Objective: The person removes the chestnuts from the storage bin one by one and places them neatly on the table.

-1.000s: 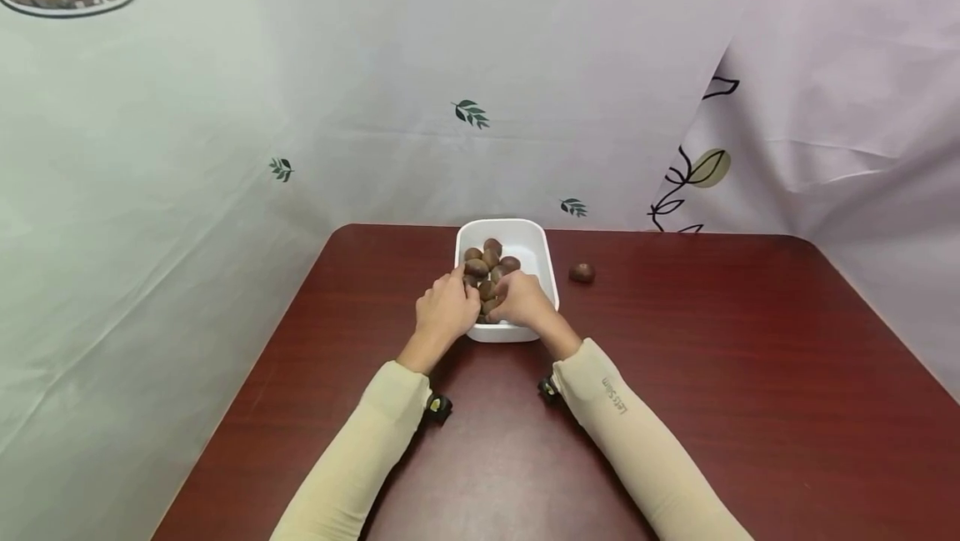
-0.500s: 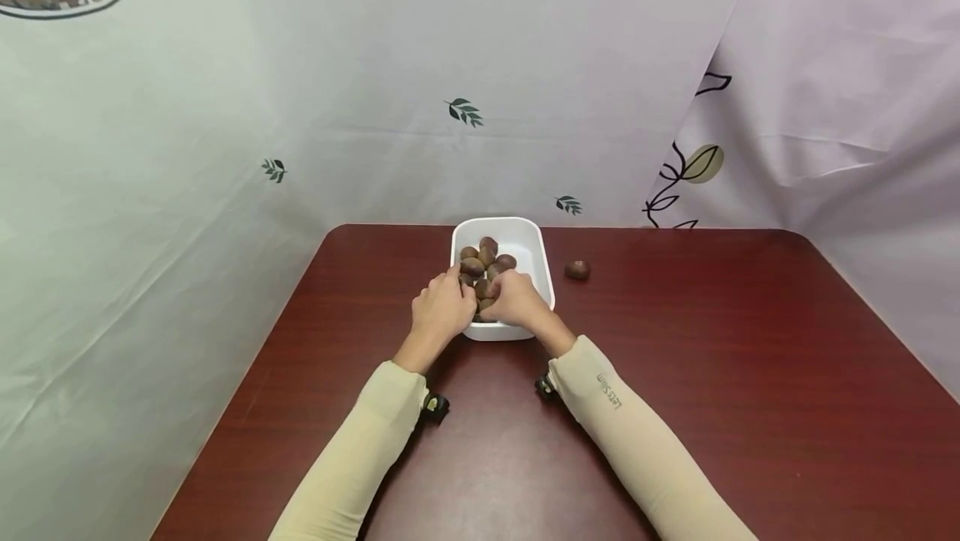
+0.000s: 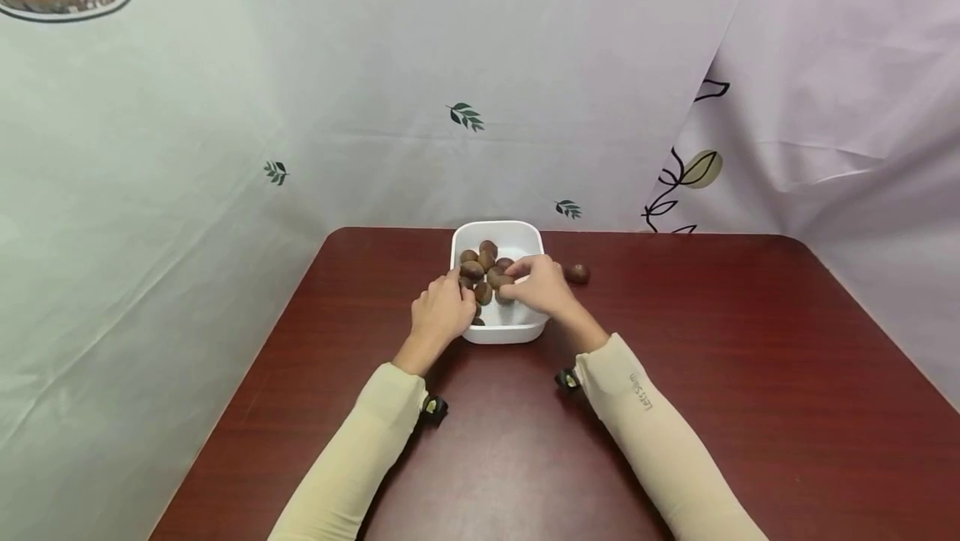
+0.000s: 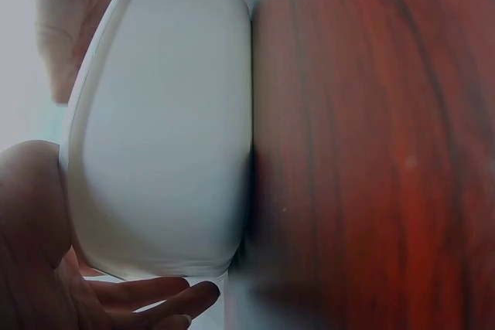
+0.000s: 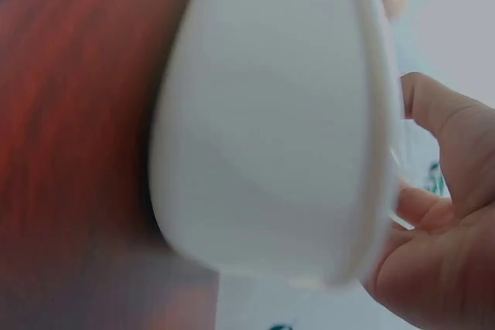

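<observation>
A white rectangular container (image 3: 517,334) sits near the table's far edge in the head view, with several glossy brown chestnuts (image 3: 472,270) mostly in its left half. My left hand (image 3: 441,308) grips its left rim, thumb over the edge and fingers (image 4: 147,295) outside the wall in the left wrist view. Over the container's right side, my right hand (image 3: 542,284) pinches a chestnut (image 3: 506,296) between thumb and fingers. The right wrist view has the container wall (image 5: 263,129) hiding the fingertips. One loose chestnut (image 3: 577,273) lies on the table right of the container.
The dark red wooden table (image 3: 720,358) reaches back to a pale printed cloth (image 3: 375,91) hanging behind and beside it. Black wrist devices (image 3: 433,409) sit at both sleeve cuffs.
My right hand has moved right and slightly up inside the container, with a chestnut from near the front coming along. The left hand keeps its place on the rim.
</observation>
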{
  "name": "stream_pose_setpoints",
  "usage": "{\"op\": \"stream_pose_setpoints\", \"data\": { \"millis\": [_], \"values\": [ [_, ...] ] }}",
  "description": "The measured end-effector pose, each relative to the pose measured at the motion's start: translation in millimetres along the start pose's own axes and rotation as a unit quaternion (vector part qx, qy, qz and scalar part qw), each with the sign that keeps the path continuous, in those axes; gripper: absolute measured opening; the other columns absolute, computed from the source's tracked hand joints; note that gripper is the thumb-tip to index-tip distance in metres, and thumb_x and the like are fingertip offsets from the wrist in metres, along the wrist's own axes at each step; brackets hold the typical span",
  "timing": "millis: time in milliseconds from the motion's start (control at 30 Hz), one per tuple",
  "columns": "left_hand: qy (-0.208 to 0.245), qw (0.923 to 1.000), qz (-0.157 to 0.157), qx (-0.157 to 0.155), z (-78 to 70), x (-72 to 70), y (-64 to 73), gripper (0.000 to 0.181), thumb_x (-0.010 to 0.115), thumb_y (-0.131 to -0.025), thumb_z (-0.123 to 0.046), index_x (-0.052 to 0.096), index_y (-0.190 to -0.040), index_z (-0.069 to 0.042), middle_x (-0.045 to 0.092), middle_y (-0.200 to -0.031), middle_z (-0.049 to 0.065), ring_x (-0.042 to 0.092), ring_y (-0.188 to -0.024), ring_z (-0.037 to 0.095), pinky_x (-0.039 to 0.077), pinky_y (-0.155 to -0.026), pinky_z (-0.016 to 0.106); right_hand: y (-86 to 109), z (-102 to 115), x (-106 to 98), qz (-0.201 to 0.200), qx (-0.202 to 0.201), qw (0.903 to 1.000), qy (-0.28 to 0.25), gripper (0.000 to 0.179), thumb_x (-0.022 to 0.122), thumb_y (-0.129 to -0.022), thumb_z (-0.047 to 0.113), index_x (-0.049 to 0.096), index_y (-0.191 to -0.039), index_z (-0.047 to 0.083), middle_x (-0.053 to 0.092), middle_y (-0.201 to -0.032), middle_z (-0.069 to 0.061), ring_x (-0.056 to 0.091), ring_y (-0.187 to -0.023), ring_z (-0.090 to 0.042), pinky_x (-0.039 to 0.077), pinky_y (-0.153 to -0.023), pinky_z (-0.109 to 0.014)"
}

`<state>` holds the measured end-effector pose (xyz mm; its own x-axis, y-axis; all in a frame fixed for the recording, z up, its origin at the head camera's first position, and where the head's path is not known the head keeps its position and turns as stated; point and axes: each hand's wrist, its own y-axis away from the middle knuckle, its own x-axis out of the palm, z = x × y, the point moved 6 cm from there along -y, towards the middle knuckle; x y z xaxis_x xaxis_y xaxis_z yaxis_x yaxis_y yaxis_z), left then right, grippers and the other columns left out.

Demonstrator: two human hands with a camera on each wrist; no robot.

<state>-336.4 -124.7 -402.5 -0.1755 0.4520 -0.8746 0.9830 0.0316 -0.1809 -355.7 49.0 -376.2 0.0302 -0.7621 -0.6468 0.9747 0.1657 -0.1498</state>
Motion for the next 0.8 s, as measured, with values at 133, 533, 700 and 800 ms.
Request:
{"op": "stream_pose_setpoints", "data": {
  "millis": [133,533,700,800],
  "values": [
    [0.003,1.0,0.003,0.001,0.7,-0.3,0.2,0.053,0.049,-0.093,-0.027,0.052,-0.143,-0.01,0.066,-0.121,0.014,0.065,-0.104,0.04,0.05,-0.083,0.057,0.5,-11,-18,0.01,0.031,0.9973,-0.066,0.027,0.075,-0.077,0.012,0.073,-0.101,0.0,0.072,-0.099,-0.014,0.07,-0.071,-0.02,0.055,-0.066,-0.027],
    [0.008,0.9999,0.009,-0.003,2.1,0.8,-0.6,0.055,0.048,-0.094,-0.028,0.05,-0.145,-0.01,0.064,-0.125,0.014,0.065,-0.105,0.039,0.049,-0.084,0.058,1.1,-36,-63,0.015,0.027,0.9932,-0.112,0.031,0.072,-0.085,0.01,0.067,-0.11,-0.008,0.069,-0.105,-0.023,0.071,-0.08,-0.026,0.058,-0.073,-0.046],
    [0.006,1.0,0.007,-0.001,2.1,1.3,-0.1,0.054,0.047,-0.094,-0.028,0.051,-0.144,-0.009,0.064,-0.125,0.014,0.064,-0.105,0.04,0.049,-0.084,0.058,2.6,-58,-77,-0.003,0.053,0.9925,-0.111,0.031,0.072,-0.086,0.011,0.067,-0.111,-0.007,0.069,-0.105,-0.023,0.071,-0.087,-0.035,0.058,-0.072,-0.043],
    [0.006,1.0,0.006,-0.001,2.0,0.9,0.0,0.053,0.047,-0.095,-0.028,0.051,-0.144,-0.009,0.064,-0.124,0.015,0.064,-0.105,0.041,0.049,-0.085,0.058,2.9,-72,-82,-0.01,0.076,0.9887,-0.129,0.032,0.07,-0.087,0.01,0.065,-0.113,-0.008,0.069,-0.104,-0.023,0.07,-0.092,-0.039,0.058,-0.074,-0.042]
  ]
}}
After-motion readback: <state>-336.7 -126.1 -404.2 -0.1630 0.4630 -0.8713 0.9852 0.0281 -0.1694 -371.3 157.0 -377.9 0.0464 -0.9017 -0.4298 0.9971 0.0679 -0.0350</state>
